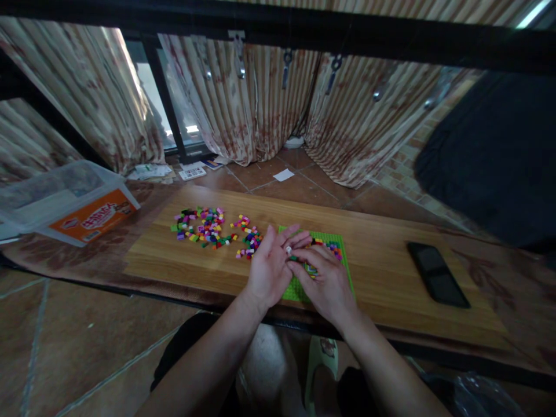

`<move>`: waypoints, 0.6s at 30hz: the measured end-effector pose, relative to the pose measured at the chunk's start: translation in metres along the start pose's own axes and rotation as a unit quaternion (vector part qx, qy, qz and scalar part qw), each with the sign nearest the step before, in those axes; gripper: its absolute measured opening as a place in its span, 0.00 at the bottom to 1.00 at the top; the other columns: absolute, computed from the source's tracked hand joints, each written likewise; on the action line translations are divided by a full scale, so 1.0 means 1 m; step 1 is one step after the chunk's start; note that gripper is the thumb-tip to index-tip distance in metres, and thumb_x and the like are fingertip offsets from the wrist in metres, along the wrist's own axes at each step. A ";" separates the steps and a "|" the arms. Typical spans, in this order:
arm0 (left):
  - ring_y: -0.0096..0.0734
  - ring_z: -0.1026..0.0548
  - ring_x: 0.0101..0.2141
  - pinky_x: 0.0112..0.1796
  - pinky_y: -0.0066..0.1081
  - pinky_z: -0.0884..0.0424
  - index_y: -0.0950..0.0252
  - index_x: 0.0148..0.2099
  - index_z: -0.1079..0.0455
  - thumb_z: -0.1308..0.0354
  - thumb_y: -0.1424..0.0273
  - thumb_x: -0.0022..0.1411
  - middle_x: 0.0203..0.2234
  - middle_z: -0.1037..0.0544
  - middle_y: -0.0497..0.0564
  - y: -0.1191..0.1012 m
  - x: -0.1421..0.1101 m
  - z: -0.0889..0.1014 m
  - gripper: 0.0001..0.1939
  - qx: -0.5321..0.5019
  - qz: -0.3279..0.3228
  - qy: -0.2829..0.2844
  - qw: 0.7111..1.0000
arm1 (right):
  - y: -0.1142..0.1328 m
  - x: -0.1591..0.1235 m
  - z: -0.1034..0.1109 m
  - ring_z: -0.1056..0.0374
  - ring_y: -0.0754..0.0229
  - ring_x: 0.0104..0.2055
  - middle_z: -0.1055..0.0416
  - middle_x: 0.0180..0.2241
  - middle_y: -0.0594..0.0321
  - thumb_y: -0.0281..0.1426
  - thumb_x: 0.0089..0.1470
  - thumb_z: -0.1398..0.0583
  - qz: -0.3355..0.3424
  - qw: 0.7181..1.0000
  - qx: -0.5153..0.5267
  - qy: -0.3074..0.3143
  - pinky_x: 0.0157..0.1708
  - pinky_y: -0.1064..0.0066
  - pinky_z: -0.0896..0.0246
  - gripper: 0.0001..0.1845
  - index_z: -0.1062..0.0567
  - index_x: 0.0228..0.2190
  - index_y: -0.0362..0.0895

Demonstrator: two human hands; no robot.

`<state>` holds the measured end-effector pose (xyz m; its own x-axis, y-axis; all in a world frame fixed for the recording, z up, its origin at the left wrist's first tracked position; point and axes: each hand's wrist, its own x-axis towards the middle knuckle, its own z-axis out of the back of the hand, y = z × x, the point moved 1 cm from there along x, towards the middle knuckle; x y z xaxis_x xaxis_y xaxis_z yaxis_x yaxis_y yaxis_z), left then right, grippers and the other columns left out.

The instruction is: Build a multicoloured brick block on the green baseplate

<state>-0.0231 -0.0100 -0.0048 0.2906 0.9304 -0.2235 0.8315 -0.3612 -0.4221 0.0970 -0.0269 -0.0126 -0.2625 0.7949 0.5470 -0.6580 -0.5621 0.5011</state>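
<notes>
My left hand (270, 269) is turned palm up above the table, its fingers stretched out to the right. A small white toy brick (289, 249) rests in it, at the base of the fingers. My right hand (324, 278) reaches in from the right, thumb and fingertips pinched on a small dark green toy brick (293, 258) close to the left palm. Beneath both hands lies a bright green studded baseplate (297, 291), partly hidden, with rows of multicoloured bricks (333, 248) along its far right part.
Loose coloured bricks (208, 223) are scattered left of the baseplate on the wooden board (382, 278). A black phone (438, 274) lies at the right. A clear plastic box (73, 197) with an orange label stands at the left edge. Curtains (269, 98) hang behind.
</notes>
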 end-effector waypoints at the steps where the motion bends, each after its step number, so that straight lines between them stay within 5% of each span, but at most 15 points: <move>1: 0.41 0.28 0.50 0.55 0.37 0.38 0.70 0.47 0.28 0.55 0.53 0.66 0.41 0.23 0.60 0.001 0.000 0.000 0.26 0.000 0.001 0.001 1.000 | 0.000 0.000 0.000 0.29 0.56 0.39 0.23 0.34 0.61 0.29 0.56 0.38 -0.004 1.000 0.000 0.001 0.44 0.61 0.36 0.04 0.24 0.36 0.46; 11: 0.40 0.28 0.51 0.57 0.36 0.39 0.71 0.46 0.27 0.53 0.55 0.67 0.42 0.22 0.60 0.006 0.001 0.000 0.24 0.006 0.002 0.019 1.000 | -0.006 -0.002 0.000 0.29 0.54 0.39 0.23 0.34 0.58 0.28 0.59 0.43 0.000 0.998 -0.059 0.031 0.45 0.59 0.37 0.07 0.24 0.34 0.45; 18: 0.35 0.25 0.44 0.48 0.32 0.32 0.69 0.43 0.25 0.43 0.61 0.61 0.40 0.21 0.58 0.009 0.004 0.004 0.17 0.084 -0.013 -0.019 0.996 | -0.017 -0.001 0.018 0.27 0.57 0.39 0.22 0.36 0.60 0.32 0.59 0.44 -0.109 0.990 0.086 0.001 0.42 0.63 0.34 0.09 0.23 0.37 0.47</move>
<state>-0.0161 -0.0094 -0.0125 0.2485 0.9377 -0.2429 0.7465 -0.3451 -0.5689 0.1217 -0.0226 -0.0098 -0.1293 0.9017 0.4125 -0.5685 -0.4082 0.7142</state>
